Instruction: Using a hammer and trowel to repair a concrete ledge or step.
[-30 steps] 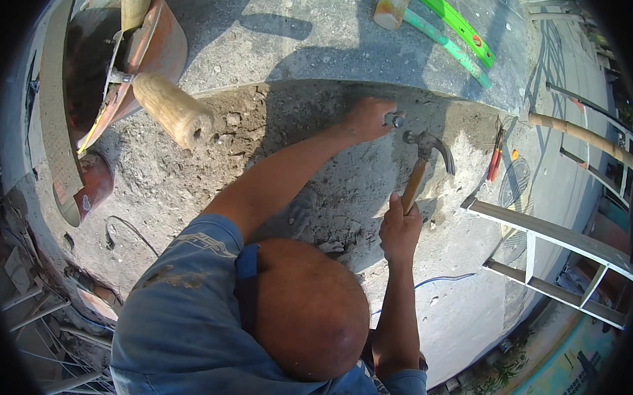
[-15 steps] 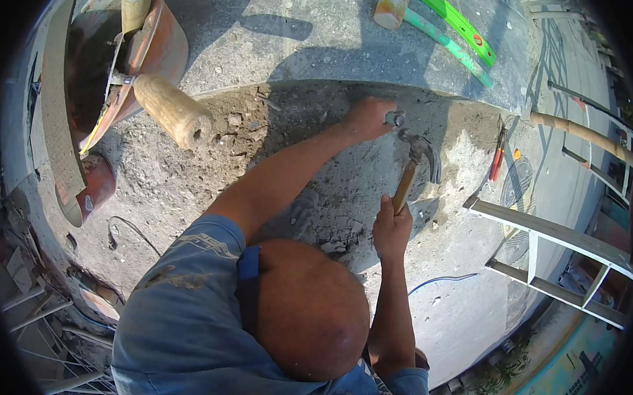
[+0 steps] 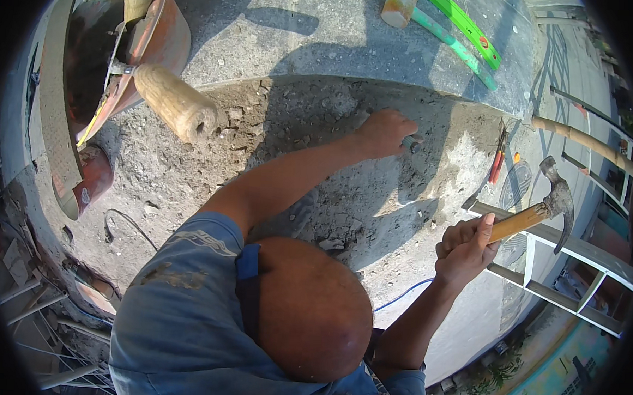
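Note:
My left hand (image 3: 386, 133) is closed around a chisel, of which only the grey, battered striking end (image 3: 411, 144) shows past the fist. The rest of the chisel is hidden by the hand, which is over the rough, chipped ground (image 3: 320, 120) below a concrete slab edge. Out to the right, my right hand (image 3: 467, 248) grips the wooden handle of a claw hammer (image 3: 558, 201). The hammer's metal head is raised, well apart from the chisel. My bent knee (image 3: 311, 310) is between the two arms.
A bucket (image 3: 171, 50) with wooden-handled tools stands at the far left. On the slab lie a mallet (image 3: 443, 37) and a green level (image 3: 465, 27). Red-handled pliers (image 3: 498, 157) rest on the ground, near a metal ladder (image 3: 583, 244) at the right.
The hammer has swung up and right, away from the chisel, with my right hand. My left hand has shifted slightly right and nearer, still closed on the chisel.

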Tool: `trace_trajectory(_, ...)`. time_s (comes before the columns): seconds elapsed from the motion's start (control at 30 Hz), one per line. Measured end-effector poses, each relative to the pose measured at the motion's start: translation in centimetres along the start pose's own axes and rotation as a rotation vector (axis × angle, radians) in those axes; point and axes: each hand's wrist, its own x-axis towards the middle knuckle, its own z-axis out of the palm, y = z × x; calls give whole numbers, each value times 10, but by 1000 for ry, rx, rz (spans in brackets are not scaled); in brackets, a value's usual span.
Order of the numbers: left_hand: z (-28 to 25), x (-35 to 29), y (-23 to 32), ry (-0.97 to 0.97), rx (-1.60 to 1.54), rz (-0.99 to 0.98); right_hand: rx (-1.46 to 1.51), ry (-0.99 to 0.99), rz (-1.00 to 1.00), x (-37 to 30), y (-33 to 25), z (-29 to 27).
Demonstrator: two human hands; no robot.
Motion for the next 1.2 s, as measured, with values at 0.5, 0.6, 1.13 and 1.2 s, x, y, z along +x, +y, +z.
trace_trajectory(0.5,17,13,-28,114,-138,-52,175,110,-619,-7,-84,-5)
trace_trajectory(0.6,18,13,-28,101,-162,-77,193,72,-709,-6,-97,-11)
trace_trajectory(1.13,15,19,-25,54,-198,-151,126,-188,-329,11,-58,7)
trace_trajectory(1.2,13,19,-27,44,-209,-153,237,107,-648,9,-87,18)
